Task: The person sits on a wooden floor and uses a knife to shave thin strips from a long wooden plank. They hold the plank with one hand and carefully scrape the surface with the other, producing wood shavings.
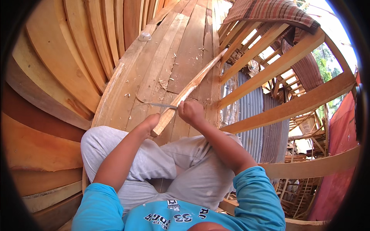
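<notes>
- We see the right hand [191, 111] clenched around a knife [163, 105], its blade pointing to 9 o'clock across a wooden bar [189, 90].
- The bar angles toward 1 o'clock over the plank floor [154, 73].
- We find the left hand [151, 122] against the bar's near end; we cannot tell whether its fingers grip.
- We spot shavings [163, 83] at 12 o'clock, a clear container [145, 37] at 11.

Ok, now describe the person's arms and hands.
The left sleeve and right sleeve are plain bright blue, ending near the elbows. The left forearm and right forearm are bare. The left hand and right hand wear no gloves; no watch or bracelet shows.
</notes>
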Available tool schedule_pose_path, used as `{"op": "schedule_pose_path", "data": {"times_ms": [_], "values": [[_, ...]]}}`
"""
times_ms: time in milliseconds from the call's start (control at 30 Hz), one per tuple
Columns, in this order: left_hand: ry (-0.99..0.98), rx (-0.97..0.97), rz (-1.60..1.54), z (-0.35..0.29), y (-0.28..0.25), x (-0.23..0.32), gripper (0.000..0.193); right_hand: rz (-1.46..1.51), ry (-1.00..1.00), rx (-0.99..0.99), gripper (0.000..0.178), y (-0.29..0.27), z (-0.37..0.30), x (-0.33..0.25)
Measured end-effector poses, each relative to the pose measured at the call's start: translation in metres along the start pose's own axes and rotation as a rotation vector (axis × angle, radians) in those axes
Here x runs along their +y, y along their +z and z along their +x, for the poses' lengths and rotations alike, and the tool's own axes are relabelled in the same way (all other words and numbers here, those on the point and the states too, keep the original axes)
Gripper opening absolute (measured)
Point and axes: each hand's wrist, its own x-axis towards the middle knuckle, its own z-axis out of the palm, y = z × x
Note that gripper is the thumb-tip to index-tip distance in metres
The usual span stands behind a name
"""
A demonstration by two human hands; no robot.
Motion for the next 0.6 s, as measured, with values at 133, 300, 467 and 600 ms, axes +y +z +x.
{"op": "schedule_pose_path", "data": {"times_ms": [133, 300, 467, 600], "values": [[0.070, -0.008, 0.012, 0.008, 0.003, 0.013, 0.037, 0.005, 0.023, 0.078, 0.047, -0.003, 0.014, 0.007], [0.043, 0.021, 0.027, 0.013, 0.008, 0.029, 0.035, -0.017, 0.065, 0.077, 0.046, 0.007, 0.027, 0.023], [0.124, -0.009, 0.075, 0.020, 0.006, 0.038, 0.035, -0.021, 0.092, 0.094, 0.045, 0.004, 0.037, 0.028], [0.117, -0.014, 0.046, 0.016, 0.011, 0.041, 0.034, -0.018, 0.093, 0.110, 0.046, 0.002, 0.039, 0.033]]}}
